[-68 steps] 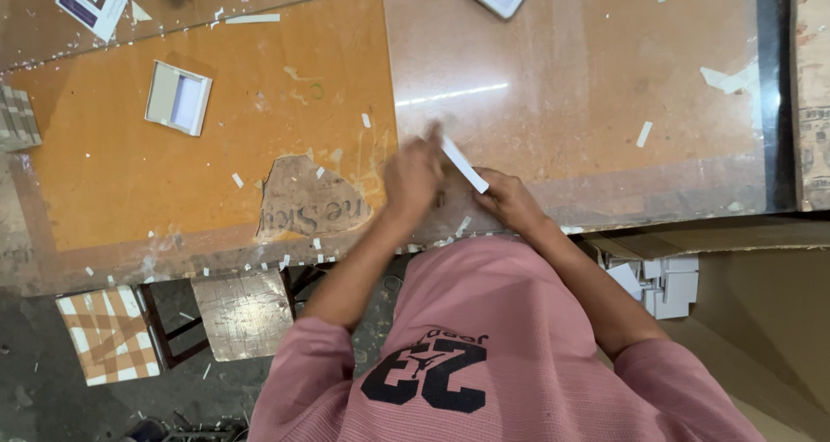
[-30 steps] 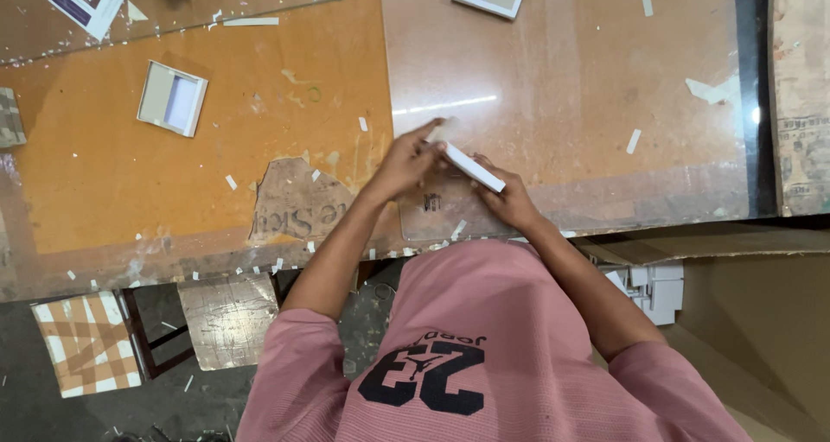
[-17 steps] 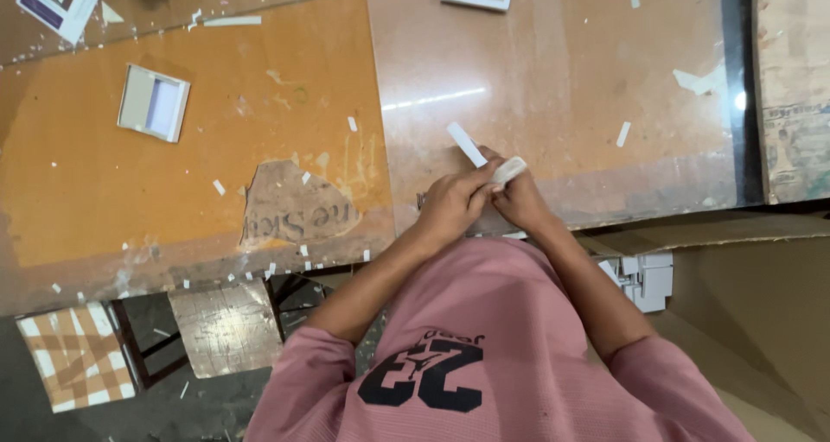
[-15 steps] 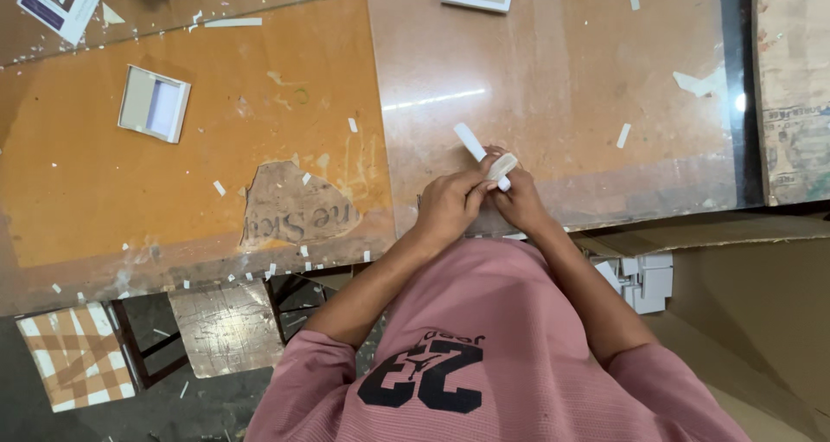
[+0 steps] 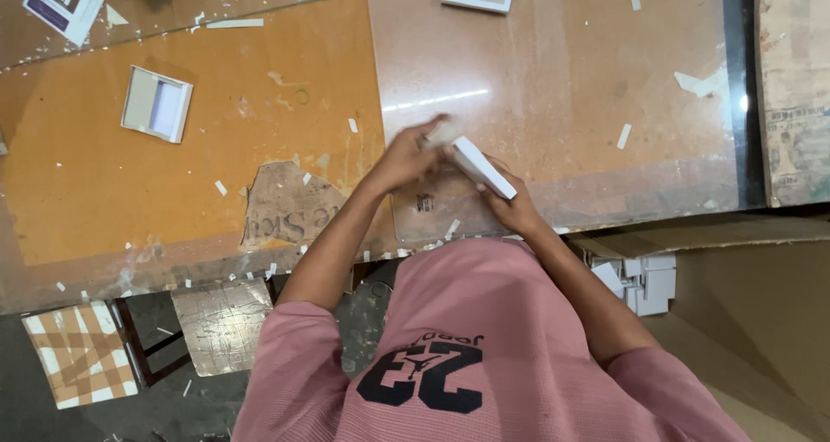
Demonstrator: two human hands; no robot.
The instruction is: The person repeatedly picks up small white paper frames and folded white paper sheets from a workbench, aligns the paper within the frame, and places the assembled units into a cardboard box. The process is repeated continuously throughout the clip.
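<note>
The right hand (image 5: 510, 204) holds a small white flat box (image 5: 481, 167) in a closed grip at its near end, tilted just above the counter (image 5: 553, 105). The left hand (image 5: 411, 155) lies just left of that grip, fingers spread and blurred, fingertips touching the box's far end; whether it grasps anything I cannot tell. The step looks like folding or pressing the box into shape. The next move likely calls for a steady right-hand hold while the left presses an edge flat.

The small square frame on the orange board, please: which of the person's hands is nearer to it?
Left. The left hand lies between the frame and the right hand, which is farther off holding a white box.
</note>
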